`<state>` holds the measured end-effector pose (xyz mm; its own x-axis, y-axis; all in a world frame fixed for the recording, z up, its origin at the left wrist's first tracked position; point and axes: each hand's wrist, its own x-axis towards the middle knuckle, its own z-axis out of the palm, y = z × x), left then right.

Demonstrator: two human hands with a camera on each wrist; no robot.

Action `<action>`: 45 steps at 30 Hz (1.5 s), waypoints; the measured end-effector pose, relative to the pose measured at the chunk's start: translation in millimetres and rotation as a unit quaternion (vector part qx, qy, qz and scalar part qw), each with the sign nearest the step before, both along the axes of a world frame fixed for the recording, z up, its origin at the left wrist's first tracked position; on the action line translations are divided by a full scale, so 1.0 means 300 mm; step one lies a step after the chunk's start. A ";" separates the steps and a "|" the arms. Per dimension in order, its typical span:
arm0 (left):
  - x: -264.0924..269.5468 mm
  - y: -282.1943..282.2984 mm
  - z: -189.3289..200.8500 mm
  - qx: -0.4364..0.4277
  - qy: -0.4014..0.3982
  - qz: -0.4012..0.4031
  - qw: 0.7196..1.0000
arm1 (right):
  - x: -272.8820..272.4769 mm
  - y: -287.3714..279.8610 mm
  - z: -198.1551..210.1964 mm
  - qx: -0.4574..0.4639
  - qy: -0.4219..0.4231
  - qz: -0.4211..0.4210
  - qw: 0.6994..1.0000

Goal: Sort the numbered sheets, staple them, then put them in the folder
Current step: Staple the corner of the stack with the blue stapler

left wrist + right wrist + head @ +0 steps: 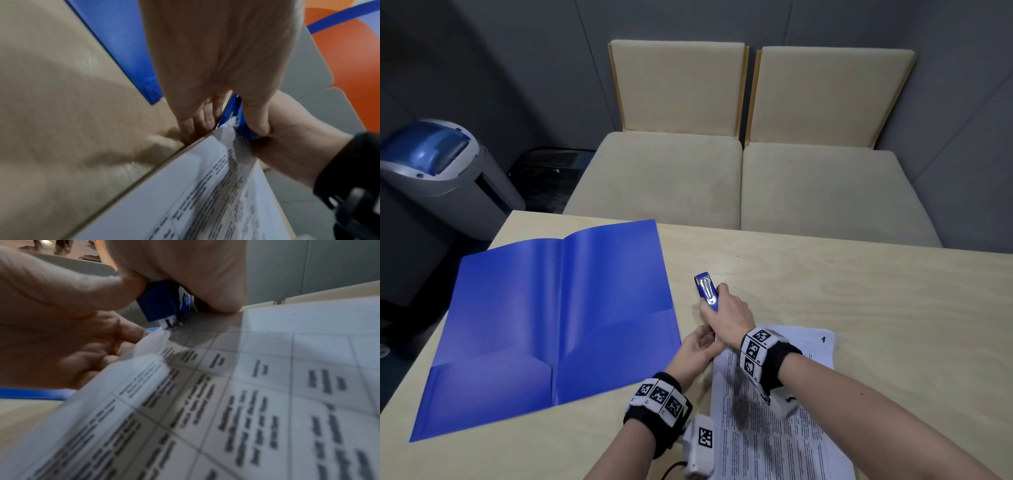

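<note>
Printed sheets (784, 421) lie on the table (859, 291) at the near right, the top one marked 1 at its far right corner. Their far left corner is lifted into the mouth of a blue stapler (707, 291). My right hand (714, 298) grips the stapler from above and tilts its rear end up. My left hand (707, 339) pinches the stapler's front end (231, 112), thumb on top and fingers (195, 123) under the sheets' corner (226, 131). The right wrist view shows the stapler (160, 305) biting the sheets (246, 402). A blue folder (551, 325) lies open to the left.
Two beige chairs (671, 171) (825, 188) stand against the table's far edge. A grey bin with a blue lid (438, 164) stands on the floor at the far left. The folder's right edge lies just left of my left hand.
</note>
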<state>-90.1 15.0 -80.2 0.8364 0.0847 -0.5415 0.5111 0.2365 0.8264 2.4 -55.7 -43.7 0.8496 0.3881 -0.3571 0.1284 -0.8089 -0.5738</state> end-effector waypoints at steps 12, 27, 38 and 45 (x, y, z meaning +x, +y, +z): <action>-0.015 -0.033 -0.044 0.017 -0.040 0.087 0.995 | -0.003 0.012 -0.010 0.027 -0.001 0.009 1.000; 0.018 -0.004 -0.018 0.114 -0.025 -0.029 0.993 | 0.020 0.001 -0.023 0.135 0.043 -0.082 0.987; -0.025 -0.128 -0.015 0.135 0.001 0.095 0.986 | 0.233 -0.421 0.025 0.129 0.009 -0.340 0.932; -0.087 -0.196 0.171 0.207 -0.084 0.117 0.968 | 0.070 -0.908 -0.106 -0.165 -0.040 -0.261 0.950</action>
<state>-116.1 -43.8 -29.0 0.8407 0.4640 -0.2793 0.3346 -0.0395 0.9415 23.4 -328.1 -75.6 0.9252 -0.2151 -0.3126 -0.3067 -0.9089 -0.2824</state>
